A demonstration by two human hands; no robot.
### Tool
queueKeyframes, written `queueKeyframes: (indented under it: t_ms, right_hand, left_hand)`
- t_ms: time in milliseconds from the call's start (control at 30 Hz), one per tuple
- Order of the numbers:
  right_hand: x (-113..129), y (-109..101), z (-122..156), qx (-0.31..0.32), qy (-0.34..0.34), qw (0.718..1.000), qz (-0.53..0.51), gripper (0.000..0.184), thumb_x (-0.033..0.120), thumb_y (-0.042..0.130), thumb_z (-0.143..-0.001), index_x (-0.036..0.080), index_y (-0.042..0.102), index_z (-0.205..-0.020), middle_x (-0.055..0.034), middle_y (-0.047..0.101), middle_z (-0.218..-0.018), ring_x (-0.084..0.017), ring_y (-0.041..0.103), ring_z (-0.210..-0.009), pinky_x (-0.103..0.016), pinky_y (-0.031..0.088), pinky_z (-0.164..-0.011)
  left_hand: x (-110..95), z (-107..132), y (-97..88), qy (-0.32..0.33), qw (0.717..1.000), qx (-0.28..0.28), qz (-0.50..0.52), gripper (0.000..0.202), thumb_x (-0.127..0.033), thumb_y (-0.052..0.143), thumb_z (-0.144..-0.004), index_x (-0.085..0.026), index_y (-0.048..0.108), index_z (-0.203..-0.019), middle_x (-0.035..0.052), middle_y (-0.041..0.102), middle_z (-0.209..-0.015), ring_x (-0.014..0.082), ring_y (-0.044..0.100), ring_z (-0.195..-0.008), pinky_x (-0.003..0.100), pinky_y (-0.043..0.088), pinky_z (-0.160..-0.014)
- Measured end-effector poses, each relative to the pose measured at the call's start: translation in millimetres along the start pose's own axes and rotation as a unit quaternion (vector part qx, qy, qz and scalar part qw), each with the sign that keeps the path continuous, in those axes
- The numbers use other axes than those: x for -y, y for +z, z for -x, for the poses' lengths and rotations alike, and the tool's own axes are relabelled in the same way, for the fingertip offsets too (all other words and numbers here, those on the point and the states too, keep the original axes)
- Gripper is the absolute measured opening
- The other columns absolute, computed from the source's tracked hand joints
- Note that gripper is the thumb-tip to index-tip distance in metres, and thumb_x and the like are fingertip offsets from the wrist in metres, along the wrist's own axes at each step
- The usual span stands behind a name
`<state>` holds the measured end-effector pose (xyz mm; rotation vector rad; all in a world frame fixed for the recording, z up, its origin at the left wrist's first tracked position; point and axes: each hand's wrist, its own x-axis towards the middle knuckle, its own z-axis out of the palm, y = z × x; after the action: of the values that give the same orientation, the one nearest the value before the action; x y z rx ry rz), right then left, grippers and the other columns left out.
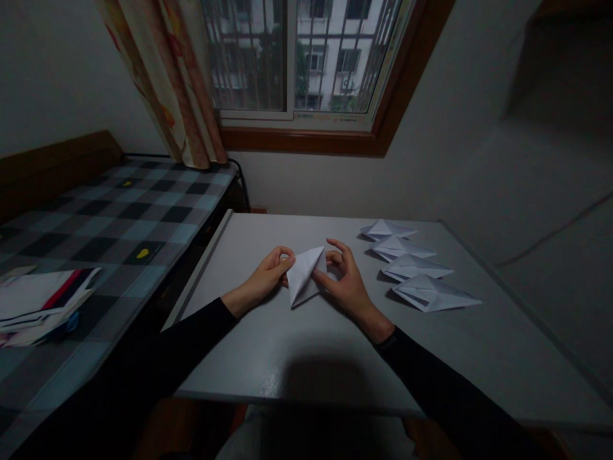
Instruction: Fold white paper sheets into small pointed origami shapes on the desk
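Note:
Between my hands, over the middle of the white table, is a folded sheet of white paper [306, 271] with a raised diagonal fold. My left hand [268, 271] pinches its left corner between thumb and fingers. On the other side, my right hand [345, 281] has its thumb against the paper's right part, with the fingers curled behind that edge. Several folded paper boats [431, 294] stand in a row to the right of my right hand, overlapping a little from front to back.
The white table [239, 358] reaches to the wall below a barred window [335, 57]. At the left is a bed with a checked cover [158, 211], holding a pile of papers [43, 300]. A patterned curtain [177, 83] hangs beside the window.

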<state>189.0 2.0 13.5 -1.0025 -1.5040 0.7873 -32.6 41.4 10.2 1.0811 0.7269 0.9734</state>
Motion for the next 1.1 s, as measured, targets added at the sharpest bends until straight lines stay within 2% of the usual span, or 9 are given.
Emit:
queueKeyframes:
  t_ms: [67, 133, 267, 367, 500, 700, 867, 967, 1100]
  right_hand:
    - [1, 2, -1, 0.003, 0.031, 0.999, -0.009, 0.067, 0.040, 0.093, -0.086, 0.025, 0.060, -0.143, -0.0047, 0.079, -0.109, -0.024, 0.076, -0.099, -0.042, 0.061, -0.099]
    - [3, 3, 0, 0.034, 0.054, 0.998, -0.021, 0.051, 0.042, 0.092, -0.086, 0.024, 0.069, -0.128, -0.0058, 0.081, -0.110, -0.024, 0.076, -0.099, -0.040, 0.060, -0.095]
    - [6, 4, 2, 0.067, 0.079, 0.994, -0.031, 0.034, 0.044, 0.090, -0.088, 0.022, 0.074, -0.109, -0.0045, 0.081, -0.103, -0.024, 0.075, -0.092, -0.036, 0.059, -0.085]
    - [7, 4, 2, 0.058, 0.076, 0.995, -0.017, 0.030, 0.041, 0.087, -0.088, 0.022, 0.074, -0.107, -0.0037, 0.080, -0.099, -0.023, 0.072, -0.088, -0.034, 0.058, -0.080]
    - [10, 4, 1, 0.054, 0.057, 0.997, -0.007, 0.026, 0.035, 0.083, -0.085, 0.022, 0.073, -0.106, -0.0021, 0.078, -0.098, -0.023, 0.070, -0.088, -0.034, 0.057, -0.081]
    - [13, 4, -1, 0.047, 0.056, 0.997, -0.004, 0.020, 0.038, 0.081, -0.088, 0.022, 0.074, -0.098, -0.0015, 0.077, -0.093, -0.025, 0.071, -0.092, -0.036, 0.057, -0.087]
    - [12, 2, 0, 0.035, 0.057, 0.997, 0.049, 0.016, 0.034, 0.079, -0.084, 0.022, 0.075, -0.095, -0.0001, 0.076, -0.085, -0.023, 0.070, -0.080, -0.032, 0.055, -0.074]
    - [12, -1, 0, 0.006, 0.007, 0.988, 0.156, 0.012, 0.034, 0.077, -0.089, 0.023, 0.075, -0.094, -0.0015, 0.077, -0.084, -0.024, 0.070, -0.076, -0.035, 0.055, -0.073]
    - [13, -2, -1, -0.051, -0.146, 0.947, 0.282, 0.018, 0.028, 0.072, -0.097, 0.024, 0.078, -0.114, -0.0082, 0.085, -0.105, -0.029, 0.077, -0.094, -0.044, 0.058, -0.096]
  left_hand:
    - [2, 0, 2.6, 0.013, 1.000, 0.001, -0.004, 0.058, -0.063, 0.093, -0.083, -0.024, 0.055, -0.102, -0.0056, 0.066, -0.076, 0.0094, 0.059, -0.057, 0.018, 0.042, -0.053]
    - [2, 1, 4.3, 0.016, 1.000, -0.008, -0.006, 0.059, -0.065, 0.093, -0.083, -0.024, 0.055, -0.102, -0.0057, 0.066, -0.075, 0.0095, 0.058, -0.057, 0.018, 0.041, -0.053]
    - [-2, 3, 6.1, 0.009, 1.000, -0.013, -0.009, 0.059, -0.067, 0.090, -0.085, -0.025, 0.053, -0.104, -0.0065, 0.065, -0.074, 0.0106, 0.059, -0.057, 0.019, 0.046, -0.054]
    - [-3, 3, 6.9, 0.015, 1.000, -0.002, -0.010, 0.059, -0.067, 0.089, -0.086, -0.025, 0.052, -0.104, -0.0061, 0.067, -0.076, 0.0114, 0.061, -0.060, 0.020, 0.049, -0.056]
    - [-4, 2, 7.6, 0.021, 1.000, -0.003, -0.017, 0.061, -0.068, 0.091, -0.083, -0.024, 0.052, -0.102, -0.0083, 0.062, -0.069, 0.0096, 0.055, -0.054, 0.018, 0.043, -0.052]
    - [-9, 4, 8.2, 0.031, 0.999, 0.006, -0.020, 0.055, -0.063, 0.089, -0.089, -0.024, 0.053, -0.103, -0.0073, 0.062, -0.070, 0.0096, 0.056, -0.056, 0.018, 0.040, -0.054]
    - [-9, 4, 9.6, 0.040, 0.999, 0.034, -0.008, 0.053, -0.061, 0.090, -0.090, -0.023, 0.055, -0.103, -0.0057, 0.064, -0.074, 0.0098, 0.057, -0.062, 0.019, 0.045, -0.060]
    - [-6, 6, 12.9, 0.004, 0.999, 0.032, 0.022, 0.054, -0.062, 0.090, -0.089, -0.022, 0.058, -0.104, -0.0024, 0.068, -0.084, 0.0126, 0.064, -0.071, 0.024, 0.055, -0.068]
    - [-4, 10, 18.3, -0.048, 0.994, 0.042, 0.086, 0.059, -0.065, 0.091, -0.087, -0.021, 0.065, -0.117, 0.0073, 0.074, -0.117, 0.0210, 0.073, -0.100, 0.032, 0.063, -0.084]
